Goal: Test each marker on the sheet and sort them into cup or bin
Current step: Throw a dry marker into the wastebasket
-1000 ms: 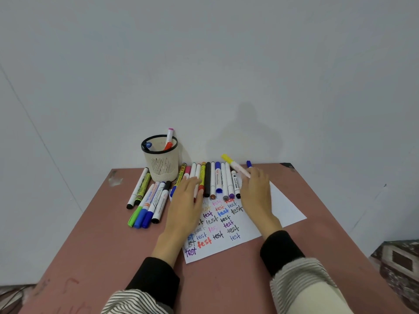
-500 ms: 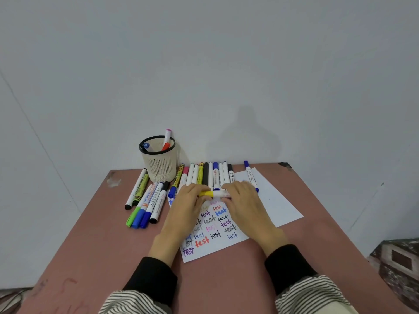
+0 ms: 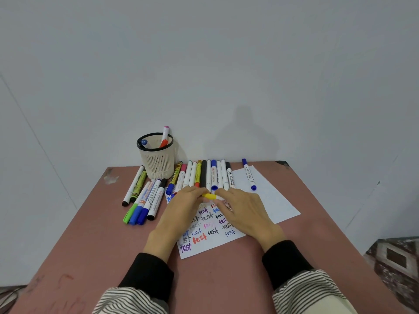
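Both hands on one marker: left hand (image 3: 181, 206) pinches the yellow cap end, right hand (image 3: 242, 210) holds the white barrel of the yellow marker (image 3: 210, 196). It's held crosswise just above the top of the sheet (image 3: 267, 196), landmark for the rest. Looks like uncapping in progress; cap appears seated, can't confirm a gap.

Progress, judged from layout:
- Sheet's near-left half is covered with "test" scribbles in many colours, so a good number of markers look already tried. Its right half is blank.
- Cup (image 3: 157, 158), beyond the sheet's far-left corner, holds only two markers: one orange-tipped with a pink end, one blue cap. So few are sorted so far.
- No bin in view. Can't tell if any rejects went there.
- Row of markers (image 3: 207, 175) lies side by side along the sheet's far edge, roughly ten, all capped.
- Second pile (image 3: 145, 196) is left of the sheet, by the cup's base: green, blue, black caps, loosely fanned.
- Lone blue marker (image 3: 249, 174) lies on the sheet's far-right blank area, apart from the row.

Which piles are tested vs untested isn't clear. My read: testing maybe halfway, sorting barely started. Everything sits on the tabletop (image 3: 90, 257).
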Available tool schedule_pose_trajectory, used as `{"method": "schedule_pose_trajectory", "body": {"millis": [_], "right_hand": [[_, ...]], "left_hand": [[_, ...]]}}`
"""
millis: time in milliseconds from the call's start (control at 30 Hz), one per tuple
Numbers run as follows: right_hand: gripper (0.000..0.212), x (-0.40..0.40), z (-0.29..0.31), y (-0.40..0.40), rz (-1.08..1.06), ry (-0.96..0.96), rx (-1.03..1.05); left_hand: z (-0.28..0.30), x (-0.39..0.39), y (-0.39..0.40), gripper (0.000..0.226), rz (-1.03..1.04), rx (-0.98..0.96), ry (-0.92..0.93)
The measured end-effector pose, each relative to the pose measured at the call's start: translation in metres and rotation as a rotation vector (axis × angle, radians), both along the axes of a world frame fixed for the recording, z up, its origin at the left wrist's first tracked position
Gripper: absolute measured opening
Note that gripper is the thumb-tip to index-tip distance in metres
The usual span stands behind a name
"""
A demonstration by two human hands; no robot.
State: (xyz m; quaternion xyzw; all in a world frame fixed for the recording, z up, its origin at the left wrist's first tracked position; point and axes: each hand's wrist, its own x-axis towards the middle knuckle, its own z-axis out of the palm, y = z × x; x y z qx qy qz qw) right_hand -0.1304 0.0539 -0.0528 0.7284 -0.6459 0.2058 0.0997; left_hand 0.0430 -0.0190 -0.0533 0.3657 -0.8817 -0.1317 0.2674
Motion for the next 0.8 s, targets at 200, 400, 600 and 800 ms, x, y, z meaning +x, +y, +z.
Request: {"method": "schedule_pose_trajectory", "body": {"millis": [200,400,600,800], "right_hand": [[0.041,0.006,0.01,0.005,-0.037,0.038,0.07],[0.042,0.008,0.014,0.009,-0.073,0.034,0.131],[0.036,0.006,0.011,0.009,-0.124,-0.156,0.12],[0.015,-0.007,0.014,0.009,-0.098,-0.871,0.026]], "left_hand": [[0.004,0.002,0.004,0.037,-0.019,-0.005,-0.027],[0.004,0.003,0.006,0.037,-0.038,-0.001,-0.035],[0.003,0.005,0.002,0.028,-0.002,0.008,0.143],[0.005,0.007,0.005,0.031,0.163,0.117,0.376]]}}
